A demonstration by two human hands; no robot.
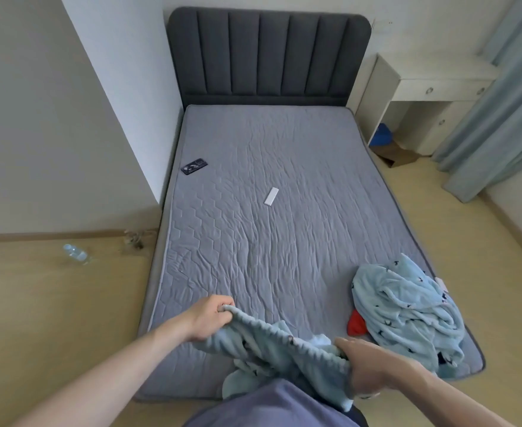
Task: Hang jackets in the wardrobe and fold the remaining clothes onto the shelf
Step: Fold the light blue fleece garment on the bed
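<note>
A light blue fleece garment [279,349] with small dark prints is stretched by its elastic edge over the foot of the bed. My left hand [209,318] grips one end of that edge, and my right hand [367,365] grips the other end. The rest of it hangs down in front of me. A second, crumpled light blue fleece piece [407,309] with the same print lies on the mattress's near right corner. A red item [356,323] pokes out from under it.
The grey quilted mattress [269,180] holds a black phone [194,166] at the left and a white remote [271,196] in the middle. A plastic bottle [75,253] lies on the wooden floor at left. A white desk [419,97] and blue curtains [493,118] stand at right.
</note>
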